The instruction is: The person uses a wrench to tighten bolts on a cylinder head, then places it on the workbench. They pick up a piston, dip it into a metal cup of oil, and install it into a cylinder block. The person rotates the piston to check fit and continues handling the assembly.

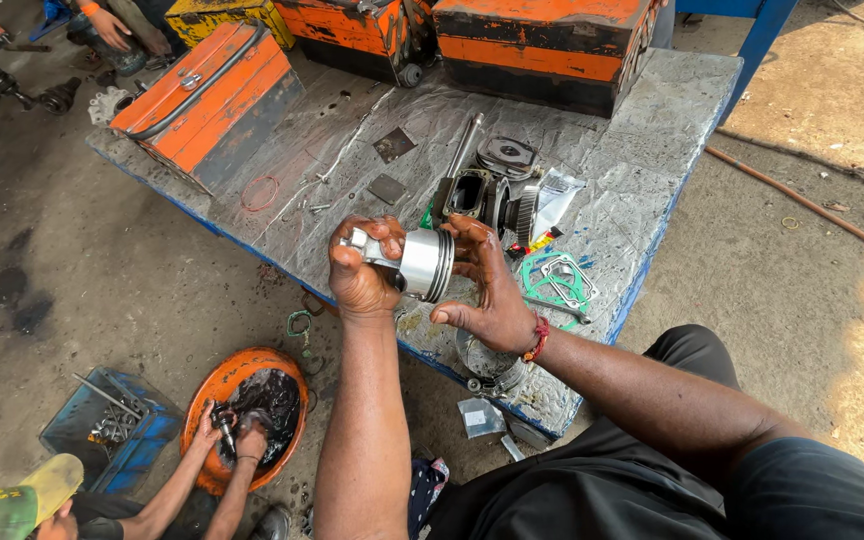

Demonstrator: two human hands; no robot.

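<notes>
piston [424, 263] with its connecting rod [367, 245] held up in both hands above the near edge of the tabletop [642, 190], clear of the foil-like covering. left hand [360, 270] wrapped around the rod end, fingers [384, 232] curled shut over the bright metal; right hand [487, 290] cupped against the piston crown, fingers [467, 235] bent round its rim, thumb below.

likely solid and fairly heavy for its size: stiff metal, no give anywhere. probably oily too, so slippery on the polished skirt. ring grooves near the crown look thin-edged and best not squeezed hard; safer hold on the plain skirt and the rod shank, one hand at each, much as here. rod probably free to swing on its pin, so worth steadying both parts together.

just behind the hands: dark engine casting [472, 195] with a gear [525, 212], a round metal cover [507, 155], green gaskets [557, 280], a plastic packet [557, 195]. farther back: orange metal toolboxes [207, 100].

down on the floor, lower left: another person's hands [237, 435] washing a part in an orange basin [242, 410] of dark liquid, beside a blue crate [107, 425].
</notes>
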